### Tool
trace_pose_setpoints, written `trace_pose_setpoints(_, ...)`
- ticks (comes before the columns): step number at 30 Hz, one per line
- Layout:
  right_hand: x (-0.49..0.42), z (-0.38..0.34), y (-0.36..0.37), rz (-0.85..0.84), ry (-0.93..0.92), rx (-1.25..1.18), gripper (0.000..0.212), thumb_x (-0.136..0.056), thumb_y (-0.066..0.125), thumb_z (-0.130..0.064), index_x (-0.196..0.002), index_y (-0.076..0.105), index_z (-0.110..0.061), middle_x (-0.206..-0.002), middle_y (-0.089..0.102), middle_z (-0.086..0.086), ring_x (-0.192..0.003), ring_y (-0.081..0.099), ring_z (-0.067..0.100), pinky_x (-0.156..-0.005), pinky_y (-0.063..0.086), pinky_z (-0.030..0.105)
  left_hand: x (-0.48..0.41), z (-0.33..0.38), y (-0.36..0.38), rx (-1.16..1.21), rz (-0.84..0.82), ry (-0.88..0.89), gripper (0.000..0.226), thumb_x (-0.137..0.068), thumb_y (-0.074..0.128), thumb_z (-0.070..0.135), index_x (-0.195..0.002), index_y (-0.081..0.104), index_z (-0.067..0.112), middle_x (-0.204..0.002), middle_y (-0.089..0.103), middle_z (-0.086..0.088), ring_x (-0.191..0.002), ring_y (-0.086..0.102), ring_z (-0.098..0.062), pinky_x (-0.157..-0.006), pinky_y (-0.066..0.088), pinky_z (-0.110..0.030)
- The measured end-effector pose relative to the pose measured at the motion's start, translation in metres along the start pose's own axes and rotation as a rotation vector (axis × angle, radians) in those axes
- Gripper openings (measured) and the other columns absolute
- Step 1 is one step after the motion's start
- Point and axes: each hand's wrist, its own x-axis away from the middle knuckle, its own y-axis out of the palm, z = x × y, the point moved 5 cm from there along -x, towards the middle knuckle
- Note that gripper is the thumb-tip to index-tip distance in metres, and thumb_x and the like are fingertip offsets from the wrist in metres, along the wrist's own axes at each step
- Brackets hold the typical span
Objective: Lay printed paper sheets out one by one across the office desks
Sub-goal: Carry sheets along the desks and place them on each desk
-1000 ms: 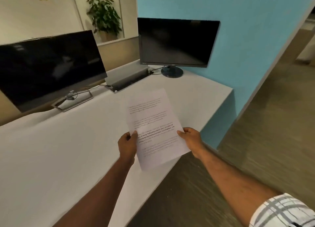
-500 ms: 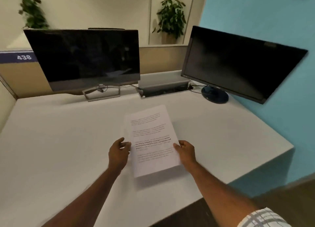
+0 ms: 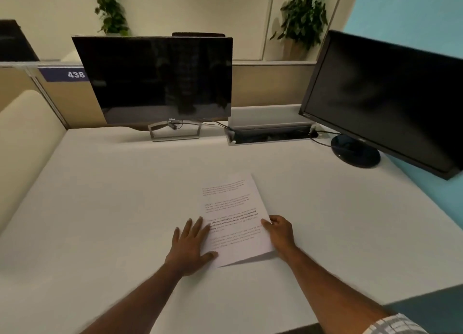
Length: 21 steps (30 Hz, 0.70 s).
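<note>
A printed paper sheet lies near the middle of the white desk, its near right corner slightly raised above a thin shadow. My left hand rests flat with fingers spread at the sheet's left edge, and its thumb lies on the near left corner. My right hand pinches the sheet's right edge, thumb on top. I cannot tell whether more sheets lie under the top one.
A dark monitor stands at the back centre, and a second one at the back right beside the blue wall. An open cable tray sits between them. A cream side panel borders the desk's left.
I have moved in front of the desk. The sheet has come down from the air onto the desk. My left hand has let go and spread flat at its edge.
</note>
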Motion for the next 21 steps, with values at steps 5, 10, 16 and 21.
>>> trace_pose_setpoints(5, 0.000, 0.002, -0.009, 0.041, -0.120, 0.311, 0.038, -0.084, 0.073, -0.033, -0.114, 0.063, -0.011, -0.097, 0.068, 0.005, -0.091, 0.064, 0.022, -0.078, 0.047, 0.028, -0.005, -0.006, -0.003, -0.050, -0.025, 0.029, 0.106, -0.070, 0.022, 0.091, -0.156, 0.005, 0.030, -0.164, -0.013, 0.004, -0.150, -0.016, -0.019, -0.119, -0.010, -0.048)
trace_pose_setpoints(10, 0.006, 0.002, 0.003, -0.112, -0.497, 0.782, 0.073, -0.080, 0.061, -0.059, -0.140, 0.048, -0.020, -0.146, 0.047, 0.002, -0.134, 0.041, 0.023, -0.109, 0.035, 0.039, -0.004, -0.007, -0.006, -0.054, -0.051, 0.027, 0.100, -0.076, 0.028, 0.085, -0.156, 0.005, 0.030, -0.164, -0.014, 0.005, -0.151, -0.013, -0.018, -0.121, -0.007, -0.048)
trace_pose_setpoints(16, 0.013, 0.007, 0.006, -0.278, -0.483, 0.915, 0.091, -0.074, 0.031, -0.078, -0.149, 0.035, -0.026, -0.163, 0.018, -0.005, -0.149, 0.015, 0.015, -0.118, 0.012, 0.035, -0.003, -0.006, -0.008, -0.019, -0.061, 0.026, 0.091, -0.084, 0.042, 0.074, -0.156, 0.007, 0.030, -0.164, -0.011, 0.005, -0.151, -0.009, -0.017, -0.122, 0.000, -0.047)
trace_pose_setpoints(21, 0.008, -0.001, 0.006, -0.286, -0.474, 0.914, 0.071, -0.089, 0.053, -0.059, -0.149, 0.035, -0.025, -0.161, 0.022, -0.004, -0.147, 0.019, 0.014, -0.118, 0.016, 0.036, -0.004, -0.008, -0.015, -0.004, -0.052, 0.042, 0.102, -0.075, 0.038, 0.085, -0.156, 0.010, 0.030, -0.165, -0.009, 0.003, -0.152, -0.001, -0.018, -0.122, 0.006, -0.047)
